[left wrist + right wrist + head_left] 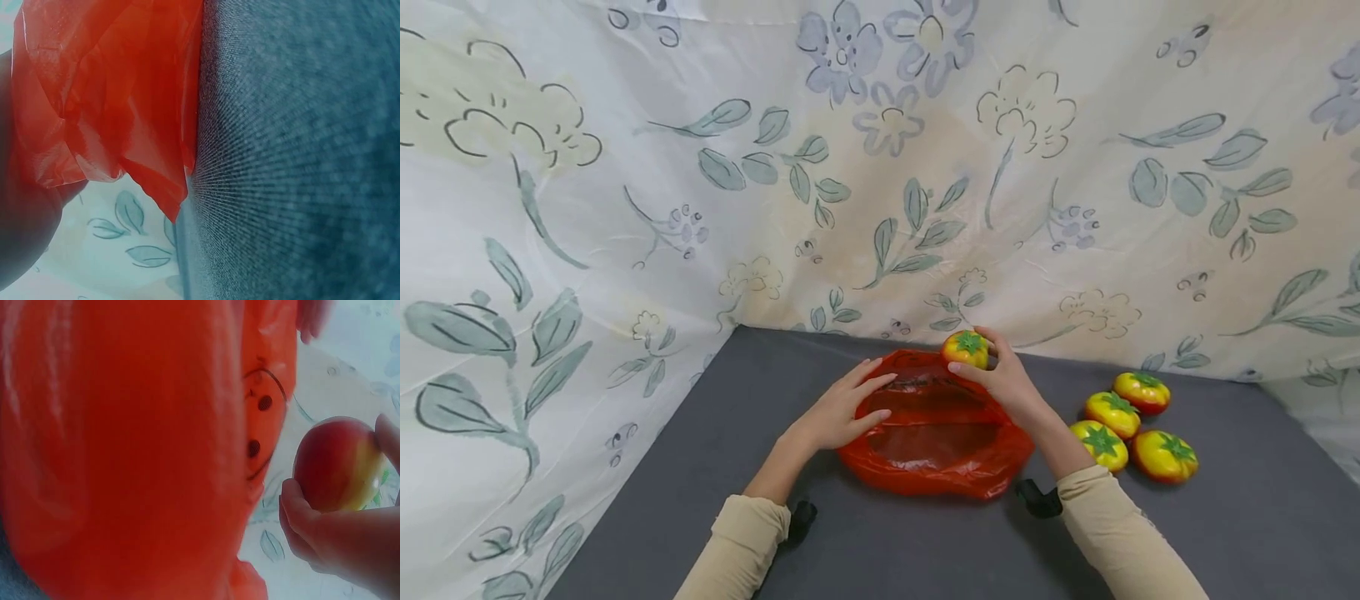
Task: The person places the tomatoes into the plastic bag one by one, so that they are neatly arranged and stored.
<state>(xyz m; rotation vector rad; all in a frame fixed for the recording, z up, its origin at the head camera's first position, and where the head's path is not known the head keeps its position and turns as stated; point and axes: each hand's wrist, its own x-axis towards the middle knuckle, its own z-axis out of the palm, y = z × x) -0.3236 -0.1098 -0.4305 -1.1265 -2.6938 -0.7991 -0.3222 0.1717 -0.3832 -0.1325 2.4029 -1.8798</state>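
A red plastic bag (925, 479) lies on the dark table with its mouth gaping upward. My left hand (838, 408) rests on the left side of its rim, fingers fairly straight and spread, thumb over the opening. In the left wrist view the red plastic (112, 94) covers part of that hand. With thumb and fingers my right hand (1011, 379) grips a yellow-red toy tomato (966, 349) with a green star-shaped top, above the bag's far right rim. The right wrist view shows the tomato's red underside (337, 465) held clear of the bag, beside a printed face on the plastic.
Several more toy tomatoes (1142, 392) sit in a cluster on the grey tabletop (1247, 517), right of my right forearm. A floral cloth (925, 242) hangs behind the table and along its left side. Black wrist straps (1039, 500) show under both forearms.
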